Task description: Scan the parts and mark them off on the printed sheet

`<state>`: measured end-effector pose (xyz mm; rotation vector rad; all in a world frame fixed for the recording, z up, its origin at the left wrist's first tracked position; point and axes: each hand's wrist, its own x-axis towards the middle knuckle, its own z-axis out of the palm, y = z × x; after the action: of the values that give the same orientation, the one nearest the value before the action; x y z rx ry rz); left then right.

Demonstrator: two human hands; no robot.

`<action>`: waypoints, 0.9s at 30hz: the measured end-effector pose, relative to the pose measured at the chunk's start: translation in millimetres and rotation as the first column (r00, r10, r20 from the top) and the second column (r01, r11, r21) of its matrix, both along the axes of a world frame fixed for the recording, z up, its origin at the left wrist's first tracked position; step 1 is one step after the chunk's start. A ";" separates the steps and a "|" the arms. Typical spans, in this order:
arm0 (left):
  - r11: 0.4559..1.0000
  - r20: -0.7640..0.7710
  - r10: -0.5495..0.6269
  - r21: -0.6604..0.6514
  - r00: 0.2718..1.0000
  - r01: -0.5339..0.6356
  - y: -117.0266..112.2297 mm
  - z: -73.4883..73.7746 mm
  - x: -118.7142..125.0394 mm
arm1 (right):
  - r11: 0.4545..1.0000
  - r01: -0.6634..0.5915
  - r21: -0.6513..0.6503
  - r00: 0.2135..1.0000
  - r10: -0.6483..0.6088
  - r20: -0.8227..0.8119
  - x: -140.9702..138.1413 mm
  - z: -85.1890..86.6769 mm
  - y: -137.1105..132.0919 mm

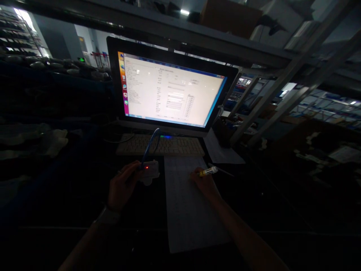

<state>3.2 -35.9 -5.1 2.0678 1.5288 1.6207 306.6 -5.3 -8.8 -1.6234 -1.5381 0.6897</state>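
Note:
My left hand (123, 185) is closed at the left end of a small pale device (151, 170) with a lit red light. A blue cable (148, 146) loops up from that end toward the monitor; darkness hides how the fingers meet the plug. My right hand (205, 184) is closed round a yellow-and-white marker (208, 171) and rests on a long printed sheet of paper (187, 214). The marker's tip is hidden by the fingers.
Behind the hands are a white keyboard (180, 146) and a lit monitor (172, 90) showing a form window. Another paper (224, 150) lies right of the keyboard. A blue bin (70, 165) with wrapped parts stands left. Metal shelf posts (262, 86) rise at right.

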 end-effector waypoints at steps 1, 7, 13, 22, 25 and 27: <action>1.000 -0.001 -0.001 0.013 1.000 0.001 0.4 -0.4 0.0 | 1.000 -0.004 0.000 1.000 0.004 0.000 0.2 -1.0 0.4; 0.998 -0.032 0.010 0.062 0.999 -0.008 1.4 1.3 1.5 | 0.999 -0.024 0.023 1.000 0.024 0.002 -0.1 -2.9 1.5; 0.999 -0.033 0.009 0.046 0.999 -0.008 1.1 0.6 0.9 | 0.996 0.069 0.050 0.985 -0.060 -0.164 -0.5 -2.4 2.0; 0.963 0.122 0.266 0.004 0.956 -0.268 -1.7 4.5 -5.0 | 0.952 0.284 0.113 0.851 -0.196 -0.487 9.0 -9.1 9.5; 0.918 0.178 0.395 -0.099 0.901 -0.383 -0.7 2.8 -13.9 | 0.940 0.316 0.128 0.821 -0.203 -0.533 9.2 -11.5 11.1; 0.876 0.140 0.481 -0.110 0.866 -0.469 -2.7 1.6 -18.6 | 0.934 0.329 0.139 0.806 -0.201 -0.557 9.6 -12.3 11.9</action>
<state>-15.4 -38.6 -3.5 1.5451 2.1169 1.7908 316.1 6.6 -21.1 -1.2897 -0.9183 0.7036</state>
